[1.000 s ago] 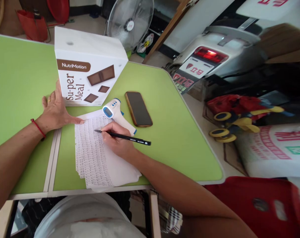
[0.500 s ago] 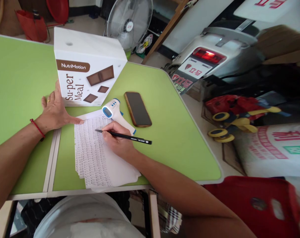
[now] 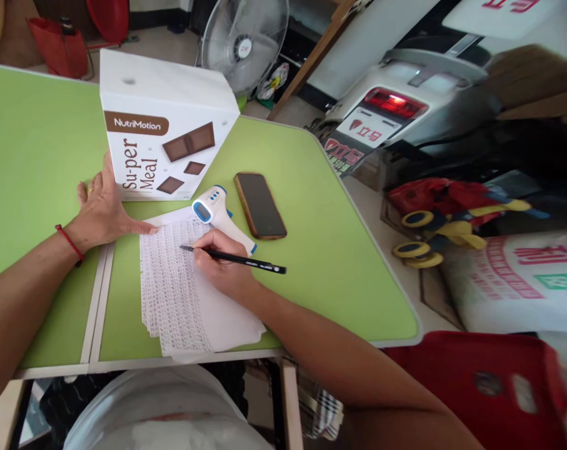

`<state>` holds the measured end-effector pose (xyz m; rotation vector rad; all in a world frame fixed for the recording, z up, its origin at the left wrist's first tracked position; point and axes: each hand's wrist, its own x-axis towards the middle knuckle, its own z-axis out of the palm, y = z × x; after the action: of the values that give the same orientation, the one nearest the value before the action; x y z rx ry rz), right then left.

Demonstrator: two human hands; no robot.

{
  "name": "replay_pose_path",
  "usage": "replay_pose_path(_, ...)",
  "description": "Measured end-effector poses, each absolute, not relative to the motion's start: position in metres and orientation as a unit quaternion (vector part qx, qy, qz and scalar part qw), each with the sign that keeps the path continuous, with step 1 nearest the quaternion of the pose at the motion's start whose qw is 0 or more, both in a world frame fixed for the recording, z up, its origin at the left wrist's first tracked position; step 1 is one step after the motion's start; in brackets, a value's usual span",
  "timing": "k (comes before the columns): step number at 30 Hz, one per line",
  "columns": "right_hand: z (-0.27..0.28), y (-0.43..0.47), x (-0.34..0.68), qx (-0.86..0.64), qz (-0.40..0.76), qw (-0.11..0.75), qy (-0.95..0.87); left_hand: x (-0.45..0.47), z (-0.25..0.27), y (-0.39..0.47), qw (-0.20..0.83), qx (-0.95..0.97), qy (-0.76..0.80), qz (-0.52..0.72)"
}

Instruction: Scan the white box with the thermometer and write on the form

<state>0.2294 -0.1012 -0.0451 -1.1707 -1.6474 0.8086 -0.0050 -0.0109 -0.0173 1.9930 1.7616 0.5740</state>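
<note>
My right hand [image 3: 222, 262] grips a black pen [image 3: 245, 258], its tip down on sheets of paper [image 3: 180, 294] covered in rows of small handwriting. The right part of the top sheet is blank. My left hand [image 3: 100, 206] lies with fingers spread on the green table, its thumb on the paper's upper left edge and its other fingers beside a white NutriMotion box [image 3: 142, 94]. Just above my right hand, a white and blue infrared thermometer [image 3: 212, 206] lies across the paper's upper right side. To its right is a phone [image 3: 260, 206] with a dark screen.
The green table [image 3: 330, 281] has a pale edge and a seam left of the paper. Behind it stands a fan [image 3: 245, 47]. On the right are a white scooter [image 3: 381, 94], a printed sack [image 3: 512, 287] and a red chair [image 3: 475, 381].
Both hands stay almost in place, and the pen has barely moved. The view has shifted very slightly.
</note>
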Motion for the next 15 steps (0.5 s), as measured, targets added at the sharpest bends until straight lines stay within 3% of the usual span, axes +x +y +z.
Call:
replay_pose_path(6,-0.045,-0.103,0.231,-0.454,0.273,0.457,-0.714,0.003,-0.005,-0.016,0.185,0.714,0.658,0.15)
replay_pose_path(11,-0.046,-0.1,0.239,-0.363,0.088,0.46,-0.806,0.006,-0.002,-0.02,0.181,0.711,0.665,0.139)
replay_pose_path(15,-0.039,-0.102,0.249,-0.372,-0.016,0.351,-0.859,0.003,-0.006,-0.018,0.191,0.71,0.657,0.17)
